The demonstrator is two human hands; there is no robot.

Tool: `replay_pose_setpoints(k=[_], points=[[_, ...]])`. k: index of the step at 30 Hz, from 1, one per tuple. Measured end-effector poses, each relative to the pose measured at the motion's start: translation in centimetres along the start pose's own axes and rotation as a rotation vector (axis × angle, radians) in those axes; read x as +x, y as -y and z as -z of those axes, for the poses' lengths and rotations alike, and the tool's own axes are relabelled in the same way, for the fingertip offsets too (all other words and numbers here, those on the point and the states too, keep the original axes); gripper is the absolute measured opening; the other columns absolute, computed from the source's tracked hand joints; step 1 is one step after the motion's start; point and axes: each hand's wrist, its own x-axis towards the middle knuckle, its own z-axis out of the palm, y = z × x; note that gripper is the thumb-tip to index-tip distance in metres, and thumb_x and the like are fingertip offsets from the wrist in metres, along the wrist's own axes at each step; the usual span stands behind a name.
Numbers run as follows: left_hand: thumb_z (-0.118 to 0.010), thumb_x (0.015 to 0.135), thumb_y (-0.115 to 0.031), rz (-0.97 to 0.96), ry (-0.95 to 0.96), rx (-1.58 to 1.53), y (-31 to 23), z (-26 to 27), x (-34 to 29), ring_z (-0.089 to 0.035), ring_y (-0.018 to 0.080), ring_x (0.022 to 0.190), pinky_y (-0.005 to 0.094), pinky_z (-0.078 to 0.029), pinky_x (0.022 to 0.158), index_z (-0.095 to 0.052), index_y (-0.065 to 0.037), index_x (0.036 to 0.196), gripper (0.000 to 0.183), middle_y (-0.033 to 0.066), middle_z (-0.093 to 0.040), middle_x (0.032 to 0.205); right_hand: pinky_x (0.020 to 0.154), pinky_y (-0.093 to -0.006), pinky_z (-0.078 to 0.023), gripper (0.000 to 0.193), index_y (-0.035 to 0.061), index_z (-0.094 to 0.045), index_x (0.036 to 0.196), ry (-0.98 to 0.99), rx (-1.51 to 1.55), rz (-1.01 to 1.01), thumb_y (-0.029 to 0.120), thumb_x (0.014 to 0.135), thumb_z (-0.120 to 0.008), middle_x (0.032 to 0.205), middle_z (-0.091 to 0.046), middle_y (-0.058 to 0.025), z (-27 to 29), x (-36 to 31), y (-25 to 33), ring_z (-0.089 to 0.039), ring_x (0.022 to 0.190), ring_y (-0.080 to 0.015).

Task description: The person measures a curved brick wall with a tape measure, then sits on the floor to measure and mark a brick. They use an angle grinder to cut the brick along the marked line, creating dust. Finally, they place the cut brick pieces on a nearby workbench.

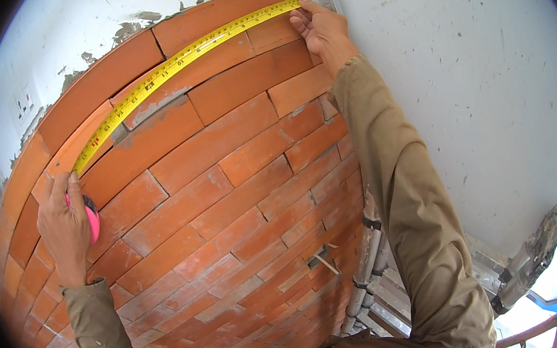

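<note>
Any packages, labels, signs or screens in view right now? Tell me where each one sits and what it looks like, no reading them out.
No packages, signs or screens.
Tape measure blade: a yellow strip with printed black and red marks, stretched across the upper courses of the brick wall, from the left hand to the right hand.
Tape case: pink, rounded, under the left hand.
Wall socket plate: white, square, upper left on the plaster.
</note>
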Motion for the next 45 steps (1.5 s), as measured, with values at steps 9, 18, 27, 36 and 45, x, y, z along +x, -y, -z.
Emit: replay_pose_setpoints(k=[9, 18, 27, 36, 45], points=[[-0.050, 0.103, -0.029, -0.092, -0.012, 0.010, -0.7, 0.4, 3.7, -0.060, 0.0354, 0.076, 0.0433, -0.046, 0.065, -0.061, -0.007, 0.096, 0.026, 0.0132, -0.058, 0.084, 0.054, -0.0229, -0.061, 0.026, -0.0107, -0.056, 0.105, -0.027, 0.026, 0.006, 0.004, 0.090, -0.070, 0.088, -0.064, -0.0158, -1.7, -0.7, -0.6, -0.069, 0.072, -0.0218], [-0.050, 0.102, -0.030, -0.061, 0.044, 0.042, -1.9, 1.4, 5.7, -0.059, 0.0347, 0.081, 0.0406, -0.046, 0.069, -0.062, -0.006, 0.101, 0.027, 0.0117, -0.059, 0.090, 0.048, -0.0218, -0.056, 0.025, -0.0110, -0.057, 0.104, -0.042, -0.136, -0.008, 0.007, 0.091, -0.069, 0.086, -0.066, -0.0150, -1.5, 0.2, -0.2, -0.067, 0.063, -0.0180], [-0.051, 0.101, -0.030, -0.156, -0.023, 0.012, -2.9, -0.2, 7.2, -0.060, 0.0329, 0.079, 0.0420, -0.046, 0.068, -0.063, -0.008, 0.097, 0.025, 0.0097, -0.059, 0.086, 0.045, -0.0197, -0.049, 0.024, -0.0047, -0.059, 0.104, -0.050, -0.204, -0.023, 0.016, 0.095, -0.066, 0.085, -0.067, -0.0102, -1.1, -0.4, -0.5, -0.063, 0.063, -0.0126], [-0.050, 0.101, -0.030, -0.125, 0.051, 0.053, -5.1, -1.5, 7.4, -0.064, 0.0370, 0.084, 0.0466, -0.049, 0.071, -0.064, -0.007, 0.098, 0.028, 0.0126, -0.064, 0.090, 0.043, -0.0220, -0.050, 0.024, -0.0077, -0.056, 0.102, 0.002, -0.212, -0.020, 0.014, 0.096, -0.063, 0.083, -0.066, -0.0126, -0.1, -0.6, -0.4, -0.063, 0.059, -0.0146], [-0.049, 0.101, -0.030, -0.060, 0.105, 0.073, -6.0, -1.2, 7.9, -0.065, 0.0381, 0.089, 0.0475, -0.050, 0.075, -0.065, -0.005, 0.098, 0.029, 0.0141, -0.067, 0.095, 0.044, -0.0230, -0.051, 0.018, -0.0051, -0.056, 0.101, 0.017, -0.238, 0.021, 0.012, 0.097, -0.061, 0.082, -0.066, -0.0121, 0.3, -0.8, -0.4, -0.063, 0.058, -0.0148]])
